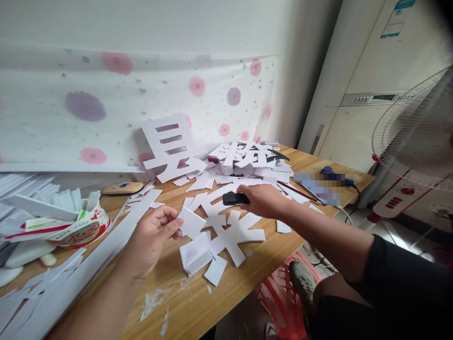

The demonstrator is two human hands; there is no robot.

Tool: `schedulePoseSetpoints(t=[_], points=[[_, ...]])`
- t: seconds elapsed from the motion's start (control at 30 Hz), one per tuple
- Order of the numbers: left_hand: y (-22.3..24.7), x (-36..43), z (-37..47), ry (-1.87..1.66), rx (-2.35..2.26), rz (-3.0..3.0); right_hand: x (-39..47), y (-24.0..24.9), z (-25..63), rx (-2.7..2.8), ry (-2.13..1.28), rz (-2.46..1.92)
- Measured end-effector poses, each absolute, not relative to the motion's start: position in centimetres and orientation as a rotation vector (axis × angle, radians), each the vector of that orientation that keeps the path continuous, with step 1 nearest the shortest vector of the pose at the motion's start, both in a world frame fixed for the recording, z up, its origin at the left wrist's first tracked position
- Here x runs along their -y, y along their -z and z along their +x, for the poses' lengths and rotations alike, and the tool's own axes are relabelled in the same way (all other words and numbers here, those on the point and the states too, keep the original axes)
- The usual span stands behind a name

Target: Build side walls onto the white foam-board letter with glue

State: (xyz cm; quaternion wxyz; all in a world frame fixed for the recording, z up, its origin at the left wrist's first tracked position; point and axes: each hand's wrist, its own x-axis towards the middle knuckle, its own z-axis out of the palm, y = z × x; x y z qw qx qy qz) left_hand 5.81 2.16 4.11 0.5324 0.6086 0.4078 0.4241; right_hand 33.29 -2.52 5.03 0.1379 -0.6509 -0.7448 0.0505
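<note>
I have the left hand point(161, 231) pinching a small white card point(193, 223) at its edge, the right hand point(262, 196) closed around a black object point(231, 199), near the white cut-out point(230, 237) on the worktop point(262, 264). I'd favour a light, level pinch, so the card neither bends nor snags loose scraps point(202, 181) beyond.

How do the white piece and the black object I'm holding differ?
The white piece looks thin and flat; the black object looks thicker. The left hand pinches the white piece's left side; the right hand covers the black object's right end. Both are hand-held.
</note>
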Motion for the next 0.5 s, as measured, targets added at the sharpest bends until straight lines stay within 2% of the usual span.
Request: schedulePoseSetpoints(t=[0.13, 0.27, 0.5], points=[[-2.9, -2.8, 4.8, -1.094, -0.972, 1.219, -1.3, -2.6, 34.8, 2.287, -0.134, -1.914], [-2.0, -2.4, 4.9, -1.104, -0.987, 1.142, -3.2, -3.0, 36.5, 2.222, -0.024, -1.915], [-2.2, -2.2, 4.7, -1.125, -0.928, 1.157, 0.3, -4.6, 49.4, 1.433, 0.139, -2.448]])
